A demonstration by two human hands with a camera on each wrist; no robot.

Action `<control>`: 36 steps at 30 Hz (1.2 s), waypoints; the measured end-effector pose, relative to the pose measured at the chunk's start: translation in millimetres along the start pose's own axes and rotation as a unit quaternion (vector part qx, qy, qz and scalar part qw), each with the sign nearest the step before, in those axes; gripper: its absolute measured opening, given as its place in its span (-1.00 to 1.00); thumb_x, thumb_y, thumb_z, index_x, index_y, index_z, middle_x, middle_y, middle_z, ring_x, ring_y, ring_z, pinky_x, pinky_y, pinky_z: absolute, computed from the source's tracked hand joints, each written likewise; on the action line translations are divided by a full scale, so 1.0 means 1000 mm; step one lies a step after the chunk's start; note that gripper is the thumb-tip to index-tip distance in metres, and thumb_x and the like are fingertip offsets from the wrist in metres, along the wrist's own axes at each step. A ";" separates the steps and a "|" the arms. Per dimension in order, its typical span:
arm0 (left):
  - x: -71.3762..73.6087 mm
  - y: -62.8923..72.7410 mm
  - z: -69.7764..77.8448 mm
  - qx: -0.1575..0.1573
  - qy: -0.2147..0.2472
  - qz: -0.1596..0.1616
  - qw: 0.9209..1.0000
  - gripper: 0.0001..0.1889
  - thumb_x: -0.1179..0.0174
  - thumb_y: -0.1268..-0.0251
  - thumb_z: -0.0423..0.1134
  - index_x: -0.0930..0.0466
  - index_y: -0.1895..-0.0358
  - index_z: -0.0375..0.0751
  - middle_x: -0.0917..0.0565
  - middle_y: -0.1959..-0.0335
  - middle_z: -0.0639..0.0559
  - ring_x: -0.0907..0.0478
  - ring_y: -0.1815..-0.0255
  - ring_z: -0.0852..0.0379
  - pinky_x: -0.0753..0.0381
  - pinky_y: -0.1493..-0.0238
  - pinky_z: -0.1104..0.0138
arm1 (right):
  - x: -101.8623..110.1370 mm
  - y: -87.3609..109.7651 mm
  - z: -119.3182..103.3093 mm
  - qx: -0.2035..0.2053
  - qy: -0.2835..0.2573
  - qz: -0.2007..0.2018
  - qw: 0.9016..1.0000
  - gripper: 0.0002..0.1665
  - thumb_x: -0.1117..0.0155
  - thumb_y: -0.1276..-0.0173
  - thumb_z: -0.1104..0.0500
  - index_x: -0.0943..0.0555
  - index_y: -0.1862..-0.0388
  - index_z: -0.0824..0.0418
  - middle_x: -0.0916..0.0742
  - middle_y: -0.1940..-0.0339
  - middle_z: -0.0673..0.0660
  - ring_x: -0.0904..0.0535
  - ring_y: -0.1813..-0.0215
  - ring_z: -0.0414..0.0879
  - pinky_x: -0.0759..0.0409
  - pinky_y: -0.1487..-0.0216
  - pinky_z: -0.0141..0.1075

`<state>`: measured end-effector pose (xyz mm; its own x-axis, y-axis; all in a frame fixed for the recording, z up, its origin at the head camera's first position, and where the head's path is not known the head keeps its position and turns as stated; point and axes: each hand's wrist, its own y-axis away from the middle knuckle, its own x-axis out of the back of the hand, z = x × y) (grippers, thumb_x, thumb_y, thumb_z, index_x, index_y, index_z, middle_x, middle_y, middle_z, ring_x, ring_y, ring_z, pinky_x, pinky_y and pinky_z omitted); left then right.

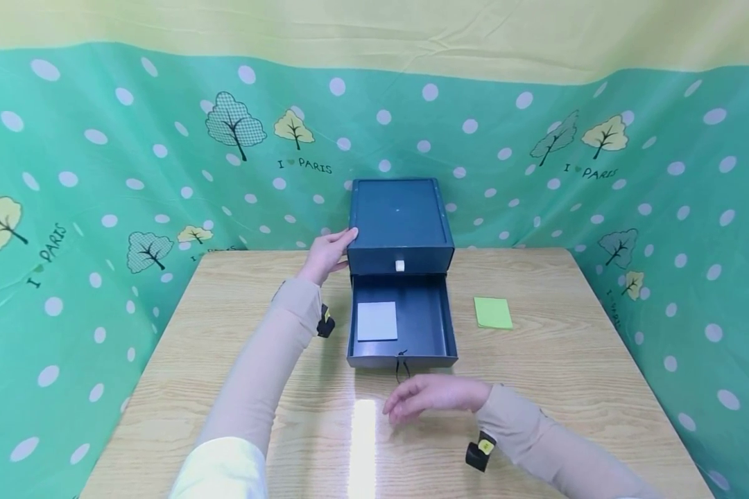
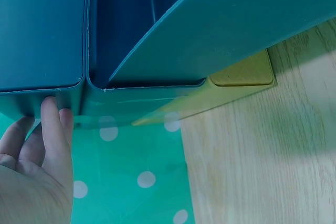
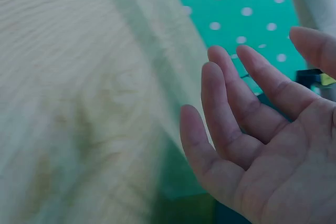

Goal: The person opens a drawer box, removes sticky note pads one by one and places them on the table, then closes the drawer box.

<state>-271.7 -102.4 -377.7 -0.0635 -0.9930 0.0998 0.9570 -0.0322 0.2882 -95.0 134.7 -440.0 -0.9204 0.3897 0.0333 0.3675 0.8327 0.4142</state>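
Nearest you, a strip of glare (image 1: 362,450) lies on the wooden surface (image 1: 574,388), and a small black device (image 1: 479,452) with a yellow label hangs at your right sleeve (image 1: 543,440). Beyond it, your right hand (image 1: 437,393) is over the surface, its fingers loosely bent and slightly apart, with nothing in its grasp. Just past your fingers a black cord loop (image 1: 402,367) hangs at the middle of the front wall of the lower drawer (image 1: 427,362), which stands pulled out toward you, midway between the left and right edges of the surface. Inside that drawer a white square pad (image 1: 377,321) lies flat by the left wall. A green square pad (image 1: 493,313) lies to the right of the drawer, well in from the right edge of the surface. Farther off, your left hand (image 1: 327,254) rests against the left side of the dark blue cabinet (image 1: 399,211), fingers extended and touching it near the top front corner. The upper drawer (image 1: 424,260), with its white knob (image 1: 400,265), is closed. The cabinet stands at the far edge of the surface, before a green dotted cloth (image 1: 505,152).
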 end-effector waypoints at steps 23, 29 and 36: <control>0.000 0.000 0.000 0.002 -0.003 0.005 1.000 -0.36 -0.17 -0.27 0.12 -0.36 -0.34 -0.11 -0.27 -0.44 0.17 -0.36 -0.33 0.00 -0.49 -0.26 0.11 | 0.059 0.007 -0.063 0.090 0.064 0.052 0.992 -0.52 0.06 -0.52 0.09 -0.44 -0.21 0.42 -0.62 -0.10 0.33 -0.53 -0.12 0.21 -0.43 -0.27 0.10; 0.000 0.001 0.001 0.002 -0.008 0.010 1.000 -0.35 -0.18 -0.25 0.14 -0.38 -0.33 -0.10 -0.29 -0.43 0.17 -0.39 -0.32 0.00 -0.50 -0.24 0.11 | 0.074 -0.001 -0.073 0.089 0.079 0.074 0.990 -0.53 0.04 -0.51 0.08 -0.45 -0.22 0.36 -0.62 -0.10 0.27 -0.49 -0.16 0.28 -0.40 -0.28 0.13; -0.001 0.000 0.000 0.002 -0.011 0.009 1.000 -0.34 -0.18 -0.24 0.15 -0.38 -0.34 -0.10 -0.29 -0.43 0.15 -0.37 -0.33 -0.01 -0.50 -0.24 0.11 | 0.087 -0.014 -0.084 0.050 0.126 0.104 0.985 -0.58 -0.03 -0.48 0.09 -0.49 -0.22 0.23 -0.63 -0.11 0.17 -0.52 -0.15 0.11 -0.45 -0.30 -0.04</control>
<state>-271.7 -101.6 -377.4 -0.0519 -0.9908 0.1253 0.9570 -0.0135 0.2897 -191.2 123.7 -366.2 -0.8236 0.4560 0.3372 0.5507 0.7852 0.2834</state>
